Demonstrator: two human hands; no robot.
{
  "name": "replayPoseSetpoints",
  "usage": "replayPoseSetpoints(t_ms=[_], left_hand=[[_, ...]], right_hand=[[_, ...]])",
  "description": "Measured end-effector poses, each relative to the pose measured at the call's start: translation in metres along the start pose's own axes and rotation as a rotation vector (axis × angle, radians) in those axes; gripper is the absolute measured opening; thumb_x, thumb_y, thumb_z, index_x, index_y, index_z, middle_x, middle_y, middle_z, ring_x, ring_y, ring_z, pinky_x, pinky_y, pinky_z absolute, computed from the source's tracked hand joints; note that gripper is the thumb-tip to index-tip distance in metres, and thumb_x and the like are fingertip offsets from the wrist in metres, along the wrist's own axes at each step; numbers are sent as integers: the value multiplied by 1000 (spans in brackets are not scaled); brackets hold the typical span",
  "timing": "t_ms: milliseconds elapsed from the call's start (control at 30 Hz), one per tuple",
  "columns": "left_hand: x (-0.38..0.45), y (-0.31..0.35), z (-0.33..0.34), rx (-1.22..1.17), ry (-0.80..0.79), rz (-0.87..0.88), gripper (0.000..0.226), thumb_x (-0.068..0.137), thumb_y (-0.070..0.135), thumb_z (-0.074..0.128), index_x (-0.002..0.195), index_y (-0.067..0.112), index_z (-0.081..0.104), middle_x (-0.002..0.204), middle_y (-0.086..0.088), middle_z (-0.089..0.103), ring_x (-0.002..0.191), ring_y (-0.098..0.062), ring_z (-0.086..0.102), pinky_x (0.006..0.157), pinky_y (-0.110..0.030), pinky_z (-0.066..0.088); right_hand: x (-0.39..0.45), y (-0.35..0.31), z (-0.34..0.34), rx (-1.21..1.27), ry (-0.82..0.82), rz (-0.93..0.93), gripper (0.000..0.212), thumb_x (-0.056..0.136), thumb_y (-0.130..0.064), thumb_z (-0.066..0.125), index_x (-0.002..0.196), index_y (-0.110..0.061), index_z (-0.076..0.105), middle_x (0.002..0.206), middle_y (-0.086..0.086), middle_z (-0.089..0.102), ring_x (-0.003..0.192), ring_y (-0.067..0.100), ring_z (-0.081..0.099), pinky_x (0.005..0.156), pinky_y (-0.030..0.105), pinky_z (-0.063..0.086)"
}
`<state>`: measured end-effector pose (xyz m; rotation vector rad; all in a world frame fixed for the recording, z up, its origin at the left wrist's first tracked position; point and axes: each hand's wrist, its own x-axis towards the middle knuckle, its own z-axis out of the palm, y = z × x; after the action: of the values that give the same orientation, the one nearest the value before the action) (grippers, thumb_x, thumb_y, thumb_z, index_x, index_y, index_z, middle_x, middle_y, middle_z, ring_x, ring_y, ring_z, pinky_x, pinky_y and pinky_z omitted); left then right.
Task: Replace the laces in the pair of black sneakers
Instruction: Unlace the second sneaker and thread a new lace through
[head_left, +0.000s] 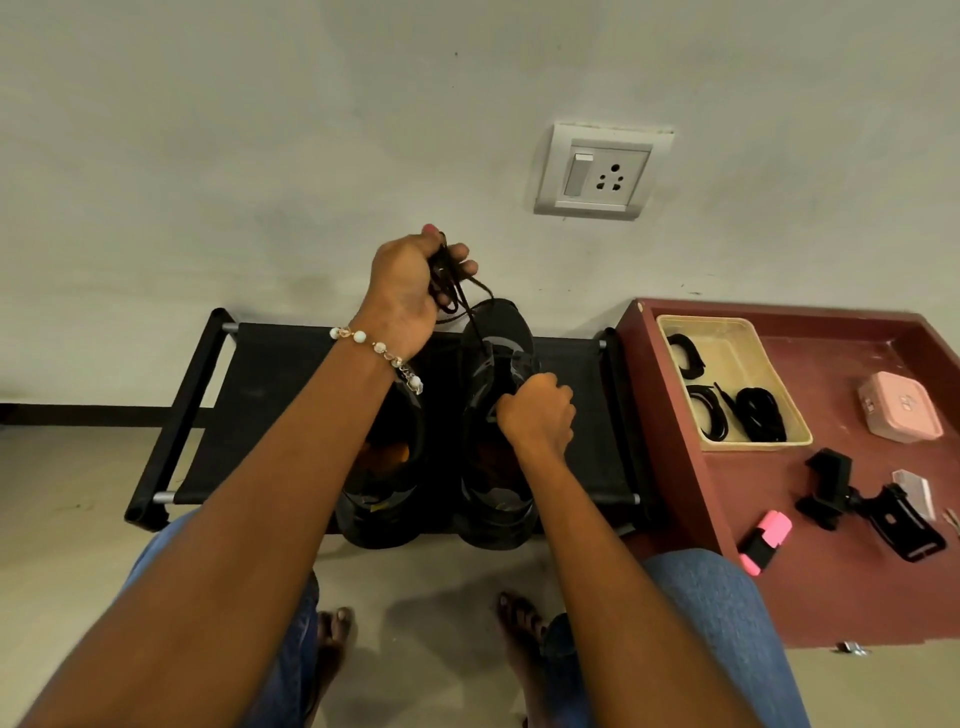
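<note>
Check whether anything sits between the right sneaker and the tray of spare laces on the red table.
Nothing visible blocks that path. The right sneaker stands on the black rack, and the tray lies on the red table to its right, with only bare rack fabric and the table's edge between them.

It looked like a room in a home. A plain pale plastered wall (260, 130) carried a white switch-and-socket plate (597, 171) at the far right, above a bare grey floor (62, 467). A low black fabric-topped shoe rack with metal rails (270, 374) stood against the wall. To its right sat a dark red wooden table (831, 571) holding a cream plastic tray (737, 332) and a small pink lidded box (901, 408).
</note>
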<state>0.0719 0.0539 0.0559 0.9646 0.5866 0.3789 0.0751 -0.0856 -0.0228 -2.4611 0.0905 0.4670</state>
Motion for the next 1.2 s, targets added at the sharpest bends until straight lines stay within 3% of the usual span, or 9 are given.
replayPoseSetpoints(t_ms=[333,467,567,700,800,867,1000,1133,1200], left_hand=[[-3,-7,1,-12,-15,-27,30,96,17,47,66,16,46,48,7,36,44,-10,30,51,-24,29],[-2,-23,-7,674,6,46,18,90,24,59,80,10,54,59,-1,52,43,-13,44,55,-32,49],[2,-45,-21,1267,42,177,20,92,28,58,98,10,60,86,-11,66,71,-28,65,69,-36,57],[7,-68,-24,1780,73,342,26,96,20,51,120,12,58,120,-19,52,99,-40,57,71,-40,48],[9,-81,-18,1989,123,393,21,94,21,56,112,19,67,128,-14,46,119,-40,47,88,-47,45],[12,-85,-18,2033,144,440,16,92,23,58,102,19,70,128,-11,48,128,-39,40,99,-53,36],[13,-74,-20,1927,184,484,20,92,27,56,95,14,71,117,-6,58,124,-35,44,101,-56,31],[12,-55,-15,1676,140,337,30,91,32,54,69,13,62,75,-1,59,102,-29,57,108,-63,16],[13,-47,-15,1459,103,228,40,89,36,59,58,10,57,60,1,54,87,-27,61,108,-62,18]], right_hand=[[1,-1,3,-36,-19,15,57,93,-26,60,138,1,37,143,23,34,132,42,34,105,57,33],[2,-1,3,-29,-12,10,54,94,-26,58,137,1,39,142,23,36,131,42,36,104,57,34],[2,-1,3,-23,-17,10,54,93,-26,59,136,1,40,141,22,37,129,42,37,103,56,35],[2,-1,1,-10,-20,17,54,92,-25,60,136,-1,40,141,21,36,130,40,37,104,55,37],[3,-1,1,-13,-19,19,55,91,-24,61,136,-1,39,141,21,36,130,40,37,104,54,38],[4,0,2,-9,-21,17,55,91,-23,62,136,-1,40,141,21,36,129,40,37,104,54,38],[3,0,1,-13,-22,17,56,91,-23,61,137,0,39,142,21,35,130,41,36,104,55,38],[2,-1,1,-5,-23,14,55,93,-24,60,137,0,38,142,21,35,130,42,36,104,56,37],[2,-1,0,6,-24,13,56,93,-25,60,137,0,38,143,22,35,131,42,36,104,58,36]])
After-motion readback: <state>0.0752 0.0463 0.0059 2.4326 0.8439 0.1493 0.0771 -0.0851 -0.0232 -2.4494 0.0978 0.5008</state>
